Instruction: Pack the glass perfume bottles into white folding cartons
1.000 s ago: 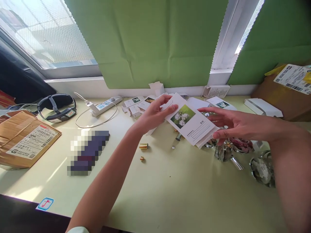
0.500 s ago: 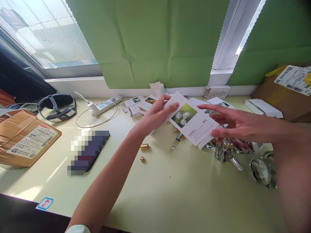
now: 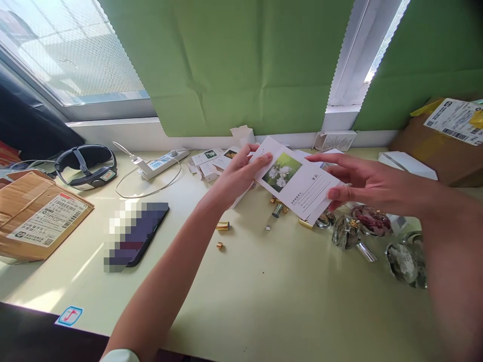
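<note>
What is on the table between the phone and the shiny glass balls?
Between the phone and the glass balls lie small gold caps on bare table, in the head view.

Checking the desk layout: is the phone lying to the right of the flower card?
No, the phone lies left of the flower card, which both hands hold above the desk.

On the tabletop (image 3: 264, 301), a phone (image 3: 138, 234) lies left of centre, with a parcel (image 3: 37, 216) further left. Behind them sit a headset (image 3: 85, 163) and a power strip (image 3: 162, 162). Glass bottles (image 3: 358, 229) lie right; a cardboard box (image 3: 441, 141) stands behind them.
</note>
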A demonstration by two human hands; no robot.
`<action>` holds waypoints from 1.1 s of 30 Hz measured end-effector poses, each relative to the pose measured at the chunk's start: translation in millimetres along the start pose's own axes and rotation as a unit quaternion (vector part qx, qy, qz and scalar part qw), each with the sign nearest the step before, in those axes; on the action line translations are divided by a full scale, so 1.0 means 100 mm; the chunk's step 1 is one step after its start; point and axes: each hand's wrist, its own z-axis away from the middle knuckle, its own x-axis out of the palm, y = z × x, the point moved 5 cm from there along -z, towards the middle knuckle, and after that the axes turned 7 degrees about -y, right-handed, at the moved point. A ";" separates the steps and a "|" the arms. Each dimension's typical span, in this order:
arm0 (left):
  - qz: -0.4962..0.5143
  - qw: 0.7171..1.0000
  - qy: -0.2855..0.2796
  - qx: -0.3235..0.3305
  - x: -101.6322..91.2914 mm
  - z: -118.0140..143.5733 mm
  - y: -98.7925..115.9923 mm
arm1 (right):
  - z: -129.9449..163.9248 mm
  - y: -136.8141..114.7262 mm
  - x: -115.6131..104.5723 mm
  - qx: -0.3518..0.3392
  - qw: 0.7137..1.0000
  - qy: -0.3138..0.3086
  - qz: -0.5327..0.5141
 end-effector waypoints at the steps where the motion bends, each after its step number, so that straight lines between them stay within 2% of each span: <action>1: 0.004 1.000 0.000 0.004 0.00 0.00 0.01 | 0.00 0.00 0.00 -0.005 1.000 0.008 -0.004; 7: -0.009 1.000 0.002 0.017 0.03 0.00 0.03 | 0.01 -0.08 -0.01 -0.042 0.998 0.045 -0.006; 13: -0.020 0.999 -0.037 0.009 0.09 0.02 0.05 | -0.02 -0.07 0.06 -0.043 0.999 -0.009 -0.029; 19: -0.027 0.999 -0.036 0.007 0.10 0.04 0.06 | -0.02 -0.09 0.09 -0.037 0.999 -0.021 -0.013; 25: -0.007 1.000 0.005 0.004 0.04 -0.01 -0.01 | 0.01 -0.19 0.06 -0.045 0.996 0.067 0.021; 33: -0.028 0.999 0.012 0.009 0.02 -0.01 -0.01 | -0.04 -0.13 0.09 -0.018 0.996 0.048 0.078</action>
